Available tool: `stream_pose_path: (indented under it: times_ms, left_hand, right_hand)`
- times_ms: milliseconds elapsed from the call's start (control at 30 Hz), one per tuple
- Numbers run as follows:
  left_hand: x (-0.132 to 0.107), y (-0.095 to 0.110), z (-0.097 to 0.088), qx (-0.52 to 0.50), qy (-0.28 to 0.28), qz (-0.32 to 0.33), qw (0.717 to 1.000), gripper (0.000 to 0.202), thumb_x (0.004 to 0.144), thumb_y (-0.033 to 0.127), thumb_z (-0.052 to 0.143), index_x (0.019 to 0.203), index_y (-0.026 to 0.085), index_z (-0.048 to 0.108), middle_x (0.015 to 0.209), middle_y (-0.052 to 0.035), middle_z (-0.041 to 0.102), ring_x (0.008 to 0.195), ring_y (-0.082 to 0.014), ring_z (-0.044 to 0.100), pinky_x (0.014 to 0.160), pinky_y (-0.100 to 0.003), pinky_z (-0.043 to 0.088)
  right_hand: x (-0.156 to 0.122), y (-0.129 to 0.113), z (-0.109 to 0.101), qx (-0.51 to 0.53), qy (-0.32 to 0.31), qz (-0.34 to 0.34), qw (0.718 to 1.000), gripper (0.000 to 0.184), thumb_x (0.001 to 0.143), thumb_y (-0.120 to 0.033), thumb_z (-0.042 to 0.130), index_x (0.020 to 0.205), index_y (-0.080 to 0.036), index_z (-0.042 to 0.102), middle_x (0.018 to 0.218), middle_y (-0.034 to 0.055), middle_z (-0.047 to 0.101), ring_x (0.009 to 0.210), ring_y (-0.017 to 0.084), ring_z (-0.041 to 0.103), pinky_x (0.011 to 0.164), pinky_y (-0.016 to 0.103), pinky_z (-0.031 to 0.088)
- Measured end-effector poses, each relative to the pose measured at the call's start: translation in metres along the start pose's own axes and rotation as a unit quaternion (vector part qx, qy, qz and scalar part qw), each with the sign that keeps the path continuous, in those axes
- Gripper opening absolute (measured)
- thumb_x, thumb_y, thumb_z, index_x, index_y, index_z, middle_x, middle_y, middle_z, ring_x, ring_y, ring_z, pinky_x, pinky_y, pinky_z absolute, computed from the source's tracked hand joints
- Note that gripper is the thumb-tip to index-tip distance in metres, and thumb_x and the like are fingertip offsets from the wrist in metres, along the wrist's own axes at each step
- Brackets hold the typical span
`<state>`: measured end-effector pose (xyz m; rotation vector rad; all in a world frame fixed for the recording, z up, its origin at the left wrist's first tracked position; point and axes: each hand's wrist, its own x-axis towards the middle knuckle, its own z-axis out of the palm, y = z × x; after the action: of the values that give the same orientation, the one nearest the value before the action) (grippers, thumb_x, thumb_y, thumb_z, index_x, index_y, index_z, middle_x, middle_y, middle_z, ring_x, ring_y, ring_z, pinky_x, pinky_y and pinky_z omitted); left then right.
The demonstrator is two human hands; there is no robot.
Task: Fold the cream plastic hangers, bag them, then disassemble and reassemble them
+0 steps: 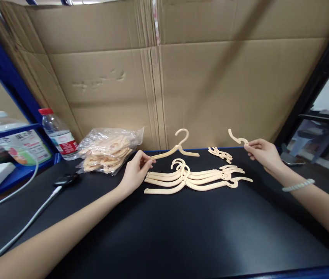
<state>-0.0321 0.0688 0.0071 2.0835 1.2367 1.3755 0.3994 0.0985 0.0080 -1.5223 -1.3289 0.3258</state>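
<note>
My left hand (137, 170) pinches one end of a cream plastic hanger (168, 153), whose hook points up and whose other arm lies toward the right. Between the fingertips of my right hand (260, 153) is a small curved cream hanger piece (238, 138), raised above the table. In front of me several cream hangers (167, 190) lie side by side with overlapping hooks, and similar curved pieces sit at their right ends. Between that row and my right hand, farther back, rests a small pile of loose curved pieces (221, 154).
At the back left, a clear plastic bag (109, 149) holds more cream pieces, beside a red-capped bottle (60, 135). A black device (65, 179) with a white cable lies on the black table (182, 240). Cardboard (240, 85) stands behind; a blue frame (10, 81) is at left.
</note>
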Motion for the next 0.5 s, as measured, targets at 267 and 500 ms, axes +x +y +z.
stream_pose_path:
  times_ms: [267, 500]
  left_hand:
    - [-0.022, 0.036, 0.004, -0.14, -0.049, -0.083, 0.985, 0.023, 0.086, 0.035, 0.061, 0.079, 0.021, 0.044, 0.086, -0.0077, 0.073, 0.078, -0.0188, 0.068, 0.068, -0.031, 0.054]
    - [-0.039, 0.033, 0.004, -0.154, -0.013, -0.12, 0.981, 0.024, 0.082, 0.034, 0.065, 0.074, 0.02, 0.047, 0.079, -0.004, 0.072, 0.078, -0.0193, 0.068, 0.067, -0.028, 0.05]
  right_hand:
    - [-0.044, -0.048, 0.02, 0.322, -0.184, 0.131, 0.919, 0.031, 0.062, -0.039, 0.082, 0.075, -0.02, 0.061, 0.081, 0.0037, 0.065, 0.066, 0.013, 0.058, 0.05, 0.021, 0.046]
    - [-0.057, -0.057, 0.023, 0.309, -0.301, 0.15, 0.889, 0.032, 0.065, -0.035, 0.084, 0.081, -0.015, 0.065, 0.077, 0.0031, 0.063, 0.067, 0.012, 0.057, 0.055, 0.022, 0.047]
